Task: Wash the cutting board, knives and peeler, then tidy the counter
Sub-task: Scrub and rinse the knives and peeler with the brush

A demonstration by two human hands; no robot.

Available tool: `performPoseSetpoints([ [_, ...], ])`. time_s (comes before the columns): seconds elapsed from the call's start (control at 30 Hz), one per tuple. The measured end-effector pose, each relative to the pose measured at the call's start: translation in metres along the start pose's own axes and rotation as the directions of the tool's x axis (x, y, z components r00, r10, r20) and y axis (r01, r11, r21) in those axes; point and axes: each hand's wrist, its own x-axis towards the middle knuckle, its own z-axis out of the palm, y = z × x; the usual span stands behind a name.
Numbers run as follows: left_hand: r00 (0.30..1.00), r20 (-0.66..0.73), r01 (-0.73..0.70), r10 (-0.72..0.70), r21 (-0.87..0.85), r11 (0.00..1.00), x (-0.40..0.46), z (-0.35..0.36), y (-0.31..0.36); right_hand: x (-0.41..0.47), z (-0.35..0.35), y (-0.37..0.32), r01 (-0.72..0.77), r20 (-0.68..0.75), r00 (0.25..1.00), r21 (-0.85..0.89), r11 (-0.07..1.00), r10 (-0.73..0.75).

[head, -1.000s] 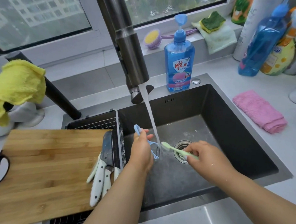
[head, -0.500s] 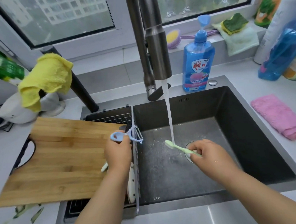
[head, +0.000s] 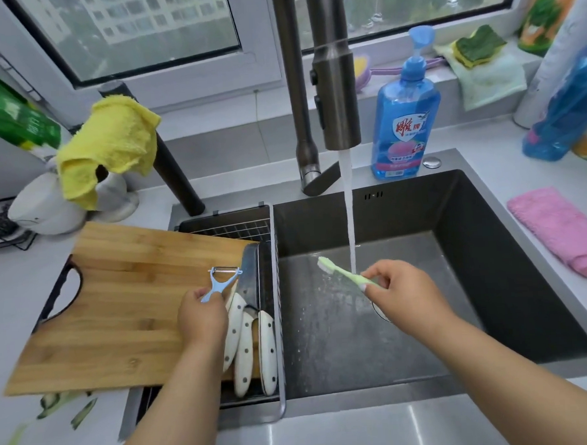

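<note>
My left hand (head: 202,317) holds a light blue peeler (head: 222,281) by its handle above the right end of the wooden cutting board (head: 120,309). The board lies across the counter and the wire drain rack (head: 248,229). Three white-handled knives (head: 249,343) lie in the rack just right of my left hand. My right hand (head: 404,293) pinches a green toothbrush (head: 344,272) over the dark sink (head: 489,219). Its bristle end points left, beside the stream of water from the tap (head: 334,94).
Blue dish soap bottle (head: 404,121) stands behind the sink. A pink cloth (head: 564,230) lies on the right counter. A yellow cloth (head: 109,147) hangs at left. Green vegetable peels (head: 67,406) lie on the counter under the board's near edge. Bottles stand at far right.
My left hand has carried the peeler from under the water stream leftwards, over the rack to the cutting board. My right hand stays in the sink with the toothbrush by the stream.
</note>
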Motion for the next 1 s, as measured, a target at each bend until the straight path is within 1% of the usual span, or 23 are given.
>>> performPoseSetpoints([
  [0.13, 0.998, -0.011, -0.065, 0.068, 0.178, 0.982, 0.001, -0.002, -0.004, 0.006, 0.001, -0.007, -0.005, -0.010, 1.000, 0.015, 1.000, 0.005],
  [0.3, 0.990, 0.016, -0.137, 0.140, 0.353, 0.925, 0.005, -0.006, -0.003, 0.008, 0.001, -0.012, 0.006, -0.017, 1.000, 0.006, 1.000, -0.006],
  [0.4, 0.982, -0.049, -0.140, 0.183, 0.462, 0.876, 0.002, -0.004, 0.000, 0.007, -0.001, -0.012, -0.003, -0.017, 1.000, 0.019, 1.000, 0.003],
  [0.43, 0.972, -0.063, -0.174, 0.225, 0.453, 0.875, -0.001, -0.002, 0.004, 0.007, -0.002, -0.011, -0.009, -0.018, 1.000, 0.025, 1.000, 0.009],
  [0.47, 0.956, -0.058, -0.237, 0.287, 0.422, 0.875, -0.007, 0.002, 0.009, 0.007, -0.002, -0.010, -0.016, -0.020, 1.000, 0.025, 1.000, 0.016],
  [0.53, 0.910, 0.004, -0.394, 0.415, 0.322, 0.861, -0.020, 0.016, 0.020, 0.006, -0.004, -0.007, -0.034, -0.022, 0.999, 0.010, 0.999, 0.035],
  [0.6, 0.859, 0.145, -0.511, 0.491, 0.190, 0.838, -0.035, 0.033, 0.032, 0.006, -0.007, -0.005, -0.055, -0.013, 0.998, -0.011, 0.998, 0.055],
  [0.67, 0.813, 0.323, -0.536, 0.485, 0.090, 0.839, -0.048, 0.049, 0.045, 0.006, -0.010, -0.002, -0.074, -0.011, 0.997, -0.016, 0.997, 0.074],
  [0.73, 0.771, 0.454, -0.505, 0.446, 0.009, 0.863, -0.057, 0.064, 0.064, 0.007, -0.012, -0.001, -0.090, -0.018, 0.996, -0.010, 0.996, 0.090],
  [0.8, 0.743, 0.545, -0.414, 0.389, -0.083, 0.907, -0.060, 0.079, 0.086, 0.009, -0.015, 0.000, -0.096, -0.036, 0.995, -0.008, 0.995, 0.096],
  [0.83, 0.738, 0.586, -0.323, 0.335, -0.131, 0.937, -0.062, 0.086, 0.097, 0.010, -0.016, 0.000, -0.096, -0.045, 0.994, -0.005, 0.995, 0.095],
  [0.9, 0.722, 0.661, -0.072, 0.204, -0.222, 0.972, -0.064, 0.096, 0.118, 0.012, -0.018, -0.001, -0.094, -0.055, 0.994, -0.001, 0.996, 0.094],
  [0.93, 0.704, 0.693, 0.049, 0.155, -0.265, 0.963, -0.064, 0.101, 0.127, 0.013, -0.019, -0.002, -0.093, -0.057, 0.994, -0.003, 0.996, 0.092],
  [1.0, 0.653, 0.750, 0.231, 0.105, -0.330, 0.915, -0.065, 0.107, 0.141, 0.015, -0.020, -0.003, -0.085, -0.062, 0.995, -0.015, 0.996, 0.084],
])
